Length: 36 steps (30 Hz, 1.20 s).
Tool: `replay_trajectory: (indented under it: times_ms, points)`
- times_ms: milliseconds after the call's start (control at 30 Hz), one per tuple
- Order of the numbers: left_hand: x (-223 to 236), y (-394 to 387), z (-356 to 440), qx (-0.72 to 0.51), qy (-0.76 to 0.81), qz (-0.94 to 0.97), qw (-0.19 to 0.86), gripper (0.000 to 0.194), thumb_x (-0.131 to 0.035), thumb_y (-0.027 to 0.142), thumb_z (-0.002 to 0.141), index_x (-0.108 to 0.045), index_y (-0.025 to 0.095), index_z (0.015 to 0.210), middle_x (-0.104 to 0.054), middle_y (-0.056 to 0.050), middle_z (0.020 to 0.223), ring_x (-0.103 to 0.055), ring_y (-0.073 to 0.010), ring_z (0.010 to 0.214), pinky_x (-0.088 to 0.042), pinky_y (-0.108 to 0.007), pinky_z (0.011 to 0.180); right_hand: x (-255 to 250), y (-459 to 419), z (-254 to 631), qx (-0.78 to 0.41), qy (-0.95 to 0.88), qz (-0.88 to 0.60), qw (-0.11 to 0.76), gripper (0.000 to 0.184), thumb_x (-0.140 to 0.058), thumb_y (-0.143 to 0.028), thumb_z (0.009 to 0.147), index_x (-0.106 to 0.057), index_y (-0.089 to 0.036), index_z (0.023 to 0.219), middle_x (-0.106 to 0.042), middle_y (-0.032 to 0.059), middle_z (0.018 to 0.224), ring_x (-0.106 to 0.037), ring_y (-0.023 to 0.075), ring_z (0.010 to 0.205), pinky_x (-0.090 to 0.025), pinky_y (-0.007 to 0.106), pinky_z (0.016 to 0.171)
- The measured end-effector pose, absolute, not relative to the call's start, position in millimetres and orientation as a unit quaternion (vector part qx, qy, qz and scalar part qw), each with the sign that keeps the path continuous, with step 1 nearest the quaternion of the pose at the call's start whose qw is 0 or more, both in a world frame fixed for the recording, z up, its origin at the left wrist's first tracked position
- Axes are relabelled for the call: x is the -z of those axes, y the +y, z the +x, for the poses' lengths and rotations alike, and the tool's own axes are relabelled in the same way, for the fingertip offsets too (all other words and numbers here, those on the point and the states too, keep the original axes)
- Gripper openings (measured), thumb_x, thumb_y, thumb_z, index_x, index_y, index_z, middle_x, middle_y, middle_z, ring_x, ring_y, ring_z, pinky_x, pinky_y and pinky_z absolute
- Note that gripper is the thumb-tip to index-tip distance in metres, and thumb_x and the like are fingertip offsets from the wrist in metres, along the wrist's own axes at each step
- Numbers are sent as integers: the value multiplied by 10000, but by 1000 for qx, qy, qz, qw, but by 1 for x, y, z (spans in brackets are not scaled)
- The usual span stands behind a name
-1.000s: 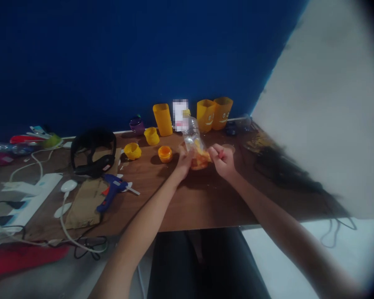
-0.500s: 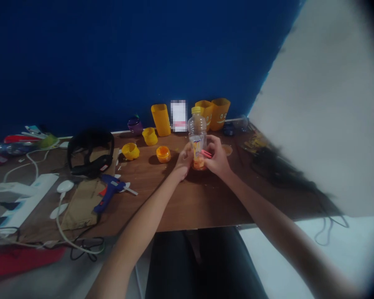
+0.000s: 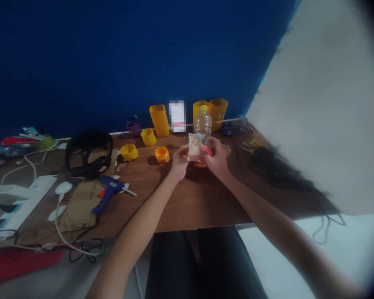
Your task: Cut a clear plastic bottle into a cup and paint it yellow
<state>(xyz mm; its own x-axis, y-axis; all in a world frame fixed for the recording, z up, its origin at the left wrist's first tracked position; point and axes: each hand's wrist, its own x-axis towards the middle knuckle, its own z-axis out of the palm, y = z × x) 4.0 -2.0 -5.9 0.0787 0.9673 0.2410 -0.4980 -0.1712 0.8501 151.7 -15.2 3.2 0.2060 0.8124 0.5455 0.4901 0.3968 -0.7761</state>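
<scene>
A clear plastic bottle (image 3: pixel 202 124) with a yellow cap stands upright at the middle of the brown table (image 3: pixel 187 199). Its printed label (image 3: pixel 193 146) hangs partly loose at the left side. My left hand (image 3: pixel 178 160) pinches the label's left edge. My right hand (image 3: pixel 217 155) is closed round a thin red tool (image 3: pixel 207 150) held against the bottle's lower part. Orange shows at the bottle's base between my hands.
Yellow cups (image 3: pixel 159 120) and bottle pieces (image 3: pixel 162 154) stand by the blue wall. A blue glue gun (image 3: pixel 107 194), cardboard, black headphones (image 3: pixel 89 155) and white cables lie at the left. A dark tangle (image 3: pixel 280 172) lies at the right.
The bottle went from tilted to upright and moved slightly back. The label has come partly away from the bottle, pulled by my left hand.
</scene>
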Motion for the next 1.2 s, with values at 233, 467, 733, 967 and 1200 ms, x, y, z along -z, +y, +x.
replay_trajectory:
  times_ms: [233, 467, 733, 967, 1200]
  points:
    - [-3, -11, -2, -512, 185, 599, 587, 676, -774, 157, 648, -612, 230, 1301, -502, -82, 1488, -432, -281, 1406, -346, -419, 1174, 2, -12, 157, -147, -569, -550, 594, 457, -672, -337, 731, -615, -174, 1154, -680, 30, 840, -618, 181, 730, -493, 348, 752]
    - [4, -14, 3, -526, 328, 656, 430, 461, -717, 273, 777, -610, 173, 1214, -703, -85, 1138, -658, -206, 1040, -516, -355, 955, -7, -19, 150, -132, -563, -552, 600, 560, -712, -397, 711, -541, -177, 1197, -657, 26, 851, -598, 180, 729, -490, 352, 731]
    - [10, -6, -1, -507, 385, 717, 284, 282, -557, 150, 848, -683, 172, 1099, -721, -75, 1016, -663, -190, 944, -509, -337, 911, -11, -21, 144, -125, -535, -586, 596, 544, -734, -450, 700, -513, -182, 1119, -622, 25, 864, -589, 178, 754, -488, 348, 742]
    - [8, -6, 0, -515, 380, 717, 276, 311, -490, 168, 903, -668, 188, 1157, -723, -80, 1099, -668, -197, 1021, -519, -330, 935, -8, -13, 149, -107, -525, -609, 585, 504, -736, -538, 670, -579, -169, 976, -658, 90, 939, -612, 243, 893, -482, 419, 841]
    - [13, -5, 2, -508, 375, 680, 373, 373, -634, 290, 863, -617, 160, 1212, -684, -135, 1222, -659, -242, 1102, -522, -376, 961, -8, -16, 149, -147, -524, -602, 584, 377, -718, -342, 625, -575, -162, 924, -641, 68, 890, -576, 195, 770, -470, 348, 734]
